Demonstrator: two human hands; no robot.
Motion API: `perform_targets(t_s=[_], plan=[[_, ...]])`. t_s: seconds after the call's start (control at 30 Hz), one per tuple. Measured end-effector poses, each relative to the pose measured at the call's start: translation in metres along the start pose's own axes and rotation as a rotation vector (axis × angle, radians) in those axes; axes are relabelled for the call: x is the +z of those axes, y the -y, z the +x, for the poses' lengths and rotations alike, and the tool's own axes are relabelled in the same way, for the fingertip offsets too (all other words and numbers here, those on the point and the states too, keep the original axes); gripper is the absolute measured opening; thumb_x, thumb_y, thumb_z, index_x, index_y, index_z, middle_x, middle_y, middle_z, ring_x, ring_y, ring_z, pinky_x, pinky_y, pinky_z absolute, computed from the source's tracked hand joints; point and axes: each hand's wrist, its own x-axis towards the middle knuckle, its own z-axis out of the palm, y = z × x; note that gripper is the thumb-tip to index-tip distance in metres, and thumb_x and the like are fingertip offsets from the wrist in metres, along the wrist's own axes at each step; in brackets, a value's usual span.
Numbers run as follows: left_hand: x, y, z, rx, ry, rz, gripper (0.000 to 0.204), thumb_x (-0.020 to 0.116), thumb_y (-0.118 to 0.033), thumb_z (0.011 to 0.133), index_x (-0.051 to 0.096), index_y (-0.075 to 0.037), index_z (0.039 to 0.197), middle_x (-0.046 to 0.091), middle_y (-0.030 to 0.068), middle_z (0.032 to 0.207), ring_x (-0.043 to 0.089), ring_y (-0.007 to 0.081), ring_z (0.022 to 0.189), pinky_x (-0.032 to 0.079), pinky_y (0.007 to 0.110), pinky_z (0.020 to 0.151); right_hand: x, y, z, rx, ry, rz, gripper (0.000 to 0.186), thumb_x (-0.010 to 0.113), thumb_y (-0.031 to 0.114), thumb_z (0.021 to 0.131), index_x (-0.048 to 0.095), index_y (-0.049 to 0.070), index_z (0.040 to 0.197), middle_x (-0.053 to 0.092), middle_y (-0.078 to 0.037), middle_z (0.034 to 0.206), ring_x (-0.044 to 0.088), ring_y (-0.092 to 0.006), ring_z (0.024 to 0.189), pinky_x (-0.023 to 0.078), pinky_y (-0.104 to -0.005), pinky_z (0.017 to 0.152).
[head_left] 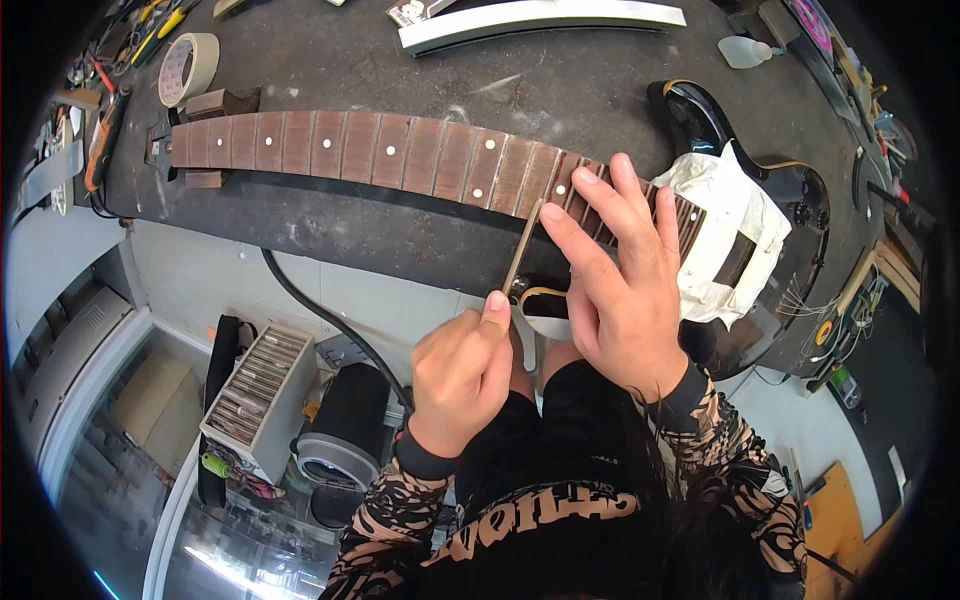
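An electric guitar lies across the bench, its neck pointing left; the brown fretboard point(360, 150) has white dot inlays and metal frets. My left hand point(460, 375) is closed around the lower end of a thin, narrow file point(524, 250), thumb on top. The file slants up to the near edge of the fretboard. Over the upper frets, my right hand point(630, 285) is open with fingers spread, its index fingertip beside the file's tip. Pale masking tape point(740, 205) covers part of the black guitar body point(800, 190) right of that hand.
A block point(222, 103) supports the headstock end, near a tape roll point(188, 70). At the back of the dark bench point(330, 45) lies a long silver metal bar point(540, 25). A small bottle point(748, 52) stands far right; hand tools point(108, 135) crowd the left edge.
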Motion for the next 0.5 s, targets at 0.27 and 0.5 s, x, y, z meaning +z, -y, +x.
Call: perform_targets(t_s=[0.27,0.5], plan=[[0.004,-0.003,0.017,-0.009,0.035,0.004,0.053,0.07,0.014,0.088,0.067,0.004,0.141,0.06,0.0129,0.076,0.061,0.0302,0.062,0.049,0.042,0.057,-0.004,-0.003,0.0,0.003,-0.02,0.036,0.061,0.069,-0.006,0.084,0.071,0.016,0.141,0.056,-0.013,0.162,0.044,-0.0407,0.159,0.024,-0.0639,0.13],[0.014,-0.002,0.057,0.013,0.02,-0.012,0.055,0.07,0.014,0.088,0.067,0.005,0.142,0.06,0.0129,0.076,0.061,0.0302,0.061,0.049,0.043,0.057,-0.007,0.0,0.003,0.005,-0.004,0.027,0.06,0.069,-0.005,0.084,0.071,0.015,0.141,0.056,-0.013,0.162,0.044,-0.0415,0.159,0.025,-0.0645,0.129]])
